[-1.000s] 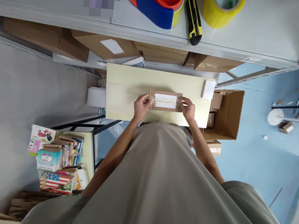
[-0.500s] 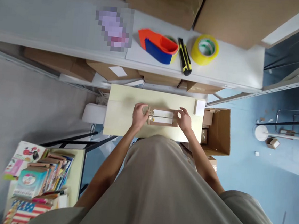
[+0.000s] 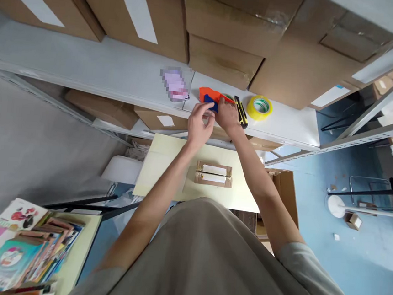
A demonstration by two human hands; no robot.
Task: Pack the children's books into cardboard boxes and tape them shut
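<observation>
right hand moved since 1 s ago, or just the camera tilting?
Yes. The right hand has left the small brown parcel on the cream table and gone up to the shelf, onto the orange-and-blue tape dispenser.

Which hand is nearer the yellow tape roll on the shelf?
Right. The right hand rests on the orange-and-blue tape dispenser, with the utility knife between it and the yellow tape roll. The left hand is farther off, beyond the dispenser.

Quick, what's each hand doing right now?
Left hand: open, fingers at the tape dispenser.
Right hand: on the tape dispenser; a closed grip cannot be told.
</observation>
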